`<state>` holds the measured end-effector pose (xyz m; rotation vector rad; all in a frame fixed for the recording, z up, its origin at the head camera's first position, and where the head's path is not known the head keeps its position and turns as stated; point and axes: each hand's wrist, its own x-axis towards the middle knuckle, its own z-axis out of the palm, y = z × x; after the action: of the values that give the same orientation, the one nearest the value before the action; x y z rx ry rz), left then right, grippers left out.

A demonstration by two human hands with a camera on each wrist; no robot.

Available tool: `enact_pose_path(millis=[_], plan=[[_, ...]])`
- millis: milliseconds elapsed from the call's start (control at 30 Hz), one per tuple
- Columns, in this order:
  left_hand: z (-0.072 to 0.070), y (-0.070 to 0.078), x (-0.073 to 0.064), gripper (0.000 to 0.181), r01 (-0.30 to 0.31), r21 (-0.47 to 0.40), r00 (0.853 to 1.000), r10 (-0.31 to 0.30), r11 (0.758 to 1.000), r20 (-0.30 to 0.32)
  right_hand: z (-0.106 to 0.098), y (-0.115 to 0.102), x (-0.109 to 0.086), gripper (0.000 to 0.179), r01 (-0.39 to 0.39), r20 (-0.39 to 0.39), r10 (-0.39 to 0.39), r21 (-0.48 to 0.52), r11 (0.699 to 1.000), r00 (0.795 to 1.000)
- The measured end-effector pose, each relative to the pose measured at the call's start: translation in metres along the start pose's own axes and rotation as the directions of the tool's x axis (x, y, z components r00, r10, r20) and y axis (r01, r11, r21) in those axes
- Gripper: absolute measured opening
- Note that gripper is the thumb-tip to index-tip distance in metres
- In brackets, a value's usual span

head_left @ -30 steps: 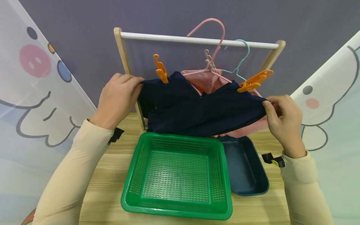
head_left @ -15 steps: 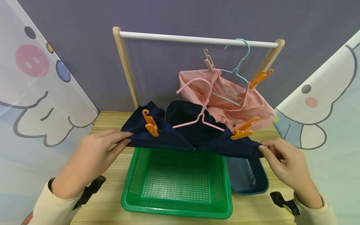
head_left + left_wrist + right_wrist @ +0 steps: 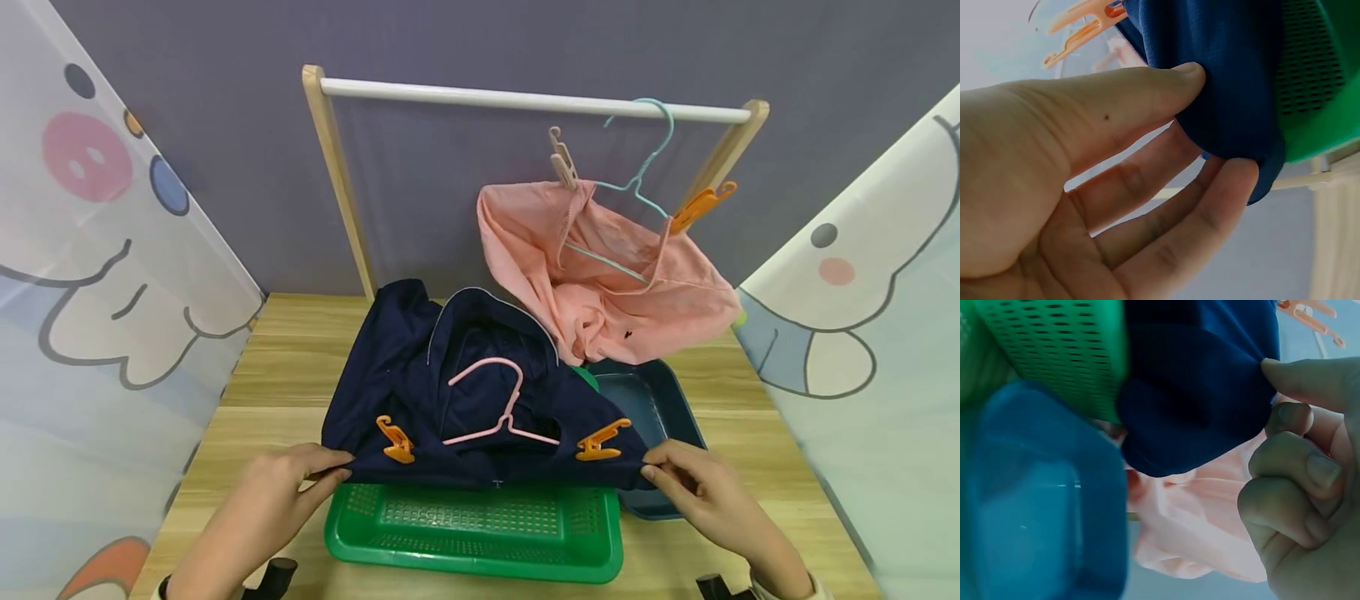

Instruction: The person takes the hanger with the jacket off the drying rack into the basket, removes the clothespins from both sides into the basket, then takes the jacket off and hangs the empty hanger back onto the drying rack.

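A navy blue top [image 3: 480, 462] is stretched sideways between both hands over the green basket's far part. My left hand [image 3: 273, 500] pinches its left end between thumb and fingers; my right hand [image 3: 712, 496] pinches the right end. A pink hanger [image 3: 510, 408] sits in the top, its hook lying toward the back. One orange clothespin [image 3: 395, 440] is clipped on the left of the hanger, another orange clothespin [image 3: 602, 440] on the right. In the left wrist view, the thumb and fingertips hold the navy cloth [image 3: 1229, 94]. In the right wrist view, the other fingers are curled below the pinch.
A white-barred rack [image 3: 480, 97] with wooden posts stands behind. From it a teal hanger [image 3: 651, 158] carries a pink garment [image 3: 600, 317], with a beige clothespin [image 3: 562, 158] and an orange clothespin [image 3: 702, 207]. The green basket [image 3: 480, 558] and a dark blue bin [image 3: 652, 400] stand on the table.
Both hands have brought the navy top and pink hanger down and toward me, away from the rack. The hanger's hook, earlier up at the bar, now lies low above the cloth.
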<state>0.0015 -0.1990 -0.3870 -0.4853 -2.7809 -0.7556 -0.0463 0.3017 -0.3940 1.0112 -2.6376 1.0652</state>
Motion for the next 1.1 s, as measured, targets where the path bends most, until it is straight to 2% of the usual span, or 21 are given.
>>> enact_pose_path(millis=[133,300,467,667,767,867,967,1100], plan=[[0.010,-0.002,-0.005,0.025,0.103,-0.033,0.993,-0.101,0.994,0.065,0.012,0.006,-0.006,0.039,-0.034,0.011,0.033,0.044,0.998,0.999],[0.017,-0.003,-0.006,0.023,0.143,-0.060,0.988,-0.139,0.988,0.066,0.022,0.014,-0.009,0.039,-0.033,-0.008,0.034,0.064,0.997,0.999],[0.015,-0.004,-0.006,0.026,0.189,-0.091,0.979,-0.180,0.978,0.095,0.027,0.019,-0.010,0.042,-0.018,-0.038,0.021,0.058,0.998,0.999],[0.014,-0.004,-0.006,0.028,0.175,-0.102,0.982,-0.167,0.979,0.085,0.022,0.015,-0.007,0.039,-0.003,-0.023,0.004,0.033,0.999,1.000],[0.013,-0.004,-0.006,0.028,0.164,-0.101,0.985,-0.156,0.981,0.076,0.016,0.008,-0.001,0.034,-0.023,-0.017,0.022,-0.044,0.999,1.000],[0.013,-0.004,-0.006,0.028,0.161,-0.102,0.985,-0.154,0.982,0.074,0.011,-0.002,0.008,0.037,-0.054,-0.051,0.048,-0.121,0.991,0.998],[0.012,-0.004,-0.007,0.028,0.166,-0.108,0.984,-0.158,0.980,0.080,0.011,-0.011,0.017,0.047,-0.038,-0.113,0.026,-0.105,0.994,0.993],[0.012,-0.003,-0.007,0.028,0.172,-0.110,0.983,-0.163,0.979,0.087,0.015,-0.022,0.027,0.057,-0.013,-0.160,0.011,-0.010,1.000,0.987]])
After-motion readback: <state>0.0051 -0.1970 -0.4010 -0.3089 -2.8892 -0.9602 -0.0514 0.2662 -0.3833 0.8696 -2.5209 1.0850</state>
